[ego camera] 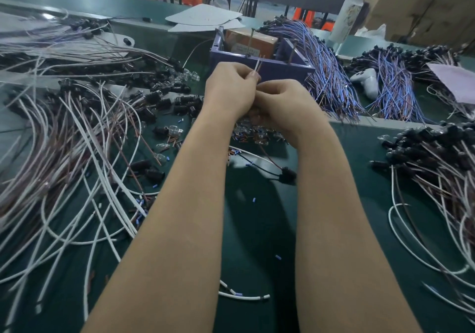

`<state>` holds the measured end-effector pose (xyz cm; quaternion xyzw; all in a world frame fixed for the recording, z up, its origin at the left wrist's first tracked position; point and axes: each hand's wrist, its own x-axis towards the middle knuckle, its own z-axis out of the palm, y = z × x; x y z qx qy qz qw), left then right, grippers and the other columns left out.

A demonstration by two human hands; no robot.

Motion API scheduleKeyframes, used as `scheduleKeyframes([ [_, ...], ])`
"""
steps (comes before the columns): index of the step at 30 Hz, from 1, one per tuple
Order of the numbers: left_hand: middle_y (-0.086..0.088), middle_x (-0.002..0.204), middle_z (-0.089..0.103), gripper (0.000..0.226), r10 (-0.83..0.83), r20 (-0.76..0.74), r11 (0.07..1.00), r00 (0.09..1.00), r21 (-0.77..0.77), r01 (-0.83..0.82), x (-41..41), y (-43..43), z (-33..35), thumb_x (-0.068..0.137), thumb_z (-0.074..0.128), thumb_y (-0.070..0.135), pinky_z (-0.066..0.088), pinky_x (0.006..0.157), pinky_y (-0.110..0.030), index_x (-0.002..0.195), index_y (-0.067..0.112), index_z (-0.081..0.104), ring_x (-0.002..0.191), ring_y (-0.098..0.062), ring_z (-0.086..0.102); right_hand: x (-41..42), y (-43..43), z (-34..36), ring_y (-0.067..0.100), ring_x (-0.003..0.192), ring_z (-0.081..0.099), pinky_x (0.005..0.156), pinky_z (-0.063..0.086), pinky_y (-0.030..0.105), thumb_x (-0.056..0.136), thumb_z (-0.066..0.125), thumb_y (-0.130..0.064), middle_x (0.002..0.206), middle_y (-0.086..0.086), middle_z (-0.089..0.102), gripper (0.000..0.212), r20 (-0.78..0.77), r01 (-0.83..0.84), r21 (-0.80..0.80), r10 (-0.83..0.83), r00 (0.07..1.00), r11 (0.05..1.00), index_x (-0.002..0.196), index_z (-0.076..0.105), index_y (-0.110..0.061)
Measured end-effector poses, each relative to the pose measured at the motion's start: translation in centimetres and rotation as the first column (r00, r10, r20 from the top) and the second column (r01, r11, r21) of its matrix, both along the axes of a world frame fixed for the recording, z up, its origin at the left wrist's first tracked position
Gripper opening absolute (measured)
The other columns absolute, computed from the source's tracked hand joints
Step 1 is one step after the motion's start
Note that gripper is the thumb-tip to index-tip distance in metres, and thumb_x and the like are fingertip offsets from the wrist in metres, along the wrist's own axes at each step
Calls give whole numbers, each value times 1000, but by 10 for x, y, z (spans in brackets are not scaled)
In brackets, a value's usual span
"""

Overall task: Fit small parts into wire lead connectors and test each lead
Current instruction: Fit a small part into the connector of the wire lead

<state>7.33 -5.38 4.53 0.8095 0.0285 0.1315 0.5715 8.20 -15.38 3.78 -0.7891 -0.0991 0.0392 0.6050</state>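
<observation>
Left hand (228,88) grip pinched on thin white-and-brown wire lead (257,64), ends sticking up, 12 o'clock over green worktop (257,230). Right hand (282,104) grip curled against left; contents hidden, can't tell.

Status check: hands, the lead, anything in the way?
Left hand pinching a lead, wire ends poking up. Right hand curled against it, contents hidden. Bin close behind, loose leads all round; nothing blocking the hands.

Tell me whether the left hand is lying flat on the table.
No: the left hand is raised above the table, pinching thin wire ends beside the right hand.
</observation>
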Motion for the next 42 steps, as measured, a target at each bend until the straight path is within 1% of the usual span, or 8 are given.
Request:
scheduleKeyframes([
  [3,-14,98,68,22,-35,-33,998,999,55,37,-3,5,5,97,47,19,54,86,-40,97,13,68,95,-29,65,-1,6,-2,11,49,51,52,46,21,91,53,0,53,0,58,17,-40,12,158,-6,999,987,78,64,-4],
  [8,-9,90,60,29,-37,-106,916,994,393,76,-10,20,13,100,41,22,39,71,-28,107,9,66,85,-23,54,2,5,-4,6,51,58,53,50,15,95,54,-5,61,3,64,18,-146,130,441,-73,987,888,79,63,-4],
  [12,-12,105,68,23,-26,-89,915,996,400,60,-11,21,14,96,51,23,47,85,-30,107,12,68,100,-26,62,3,2,-3,5,50,59,53,51,14,93,54,-2,55,0,64,16,-182,157,536,-68,981,829,80,63,-3],
  [16,-15,108,67,22,94,-34,948,995,309,-79,-9,21,9,96,50,21,49,85,-32,105,8,66,101,-29,61,3,-1,-3,7,53,56,50,48,13,93,52,1,67,6,63,9,-153,275,396,-232,961,876,97,57,-5],
  [20,-18,109,65,23,174,-23,951,985,264,-162,-8,21,8,96,47,16,51,84,-35,106,5,65,101,-32,61,2,-5,-2,8,49,54,45,46,15,91,49,4,71,10,61,26,-55,395,316,-399,915,862,112,41,-9],
  [34,-20,112,62,28,179,-165,947,970,296,-125,-19,38,25,91,43,7,55,86,-46,113,2,60,101,-40,62,0,-11,9,8,37,54,43,46,19,85,42,-1,66,12,61,20,-4,413,119,-416,909,903,104,40,-8],
  [39,-29,90,64,26,153,-169,953,974,287,-100,-23,48,29,85,43,-1,53,84,-53,101,-5,63,70,-34,57,2,-9,4,9,42,55,45,47,19,88,42,0,65,9,61,36,50,404,85,-409,911,911,122,46,-9],
  [42,-31,89,63,28,149,-178,961,973,256,-101,-24,51,31,85,41,-4,52,87,-55,100,-9,63,70,-30,54,3,-8,2,6,40,54,45,47,18,88,42,0,63,7,60,43,81,405,65,-409,909,912,130,49,-8],
])
